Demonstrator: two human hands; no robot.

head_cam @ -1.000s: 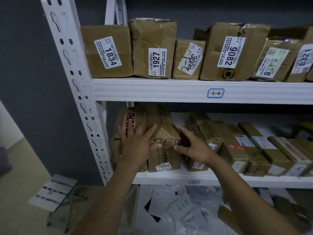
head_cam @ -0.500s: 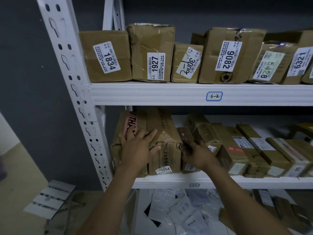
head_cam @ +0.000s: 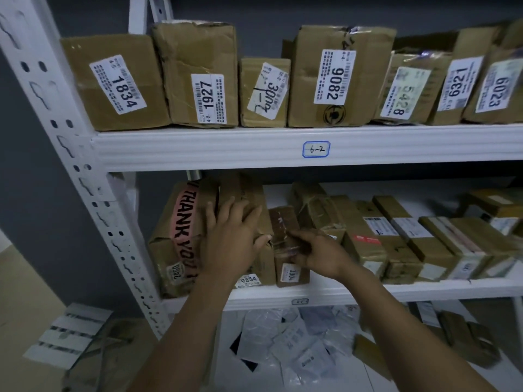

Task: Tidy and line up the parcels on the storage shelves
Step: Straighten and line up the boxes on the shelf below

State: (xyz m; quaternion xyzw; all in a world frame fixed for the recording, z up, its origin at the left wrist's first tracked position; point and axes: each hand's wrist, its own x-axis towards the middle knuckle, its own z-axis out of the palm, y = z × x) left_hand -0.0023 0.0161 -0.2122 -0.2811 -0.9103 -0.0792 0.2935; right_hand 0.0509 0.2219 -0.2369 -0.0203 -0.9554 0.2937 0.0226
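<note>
Grey wall behind white shelving. On the middle shelf, centre of frame, I see the left hand pressed flat on a tall parcel, fingers straight and spread. Right hand: fingers curled round a small parcel touching the tall one's right side. Labelled boxes fill the upper shelf.

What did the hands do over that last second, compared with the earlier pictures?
The right hand, open with spread fingers a second ago, has curled round the small parcel and now grips it. It seems to have drawn it slightly left, snug against the 9854 parcel. The left hand stayed flat on that bigger parcel, and the top-shelf parcels did not move.
</note>
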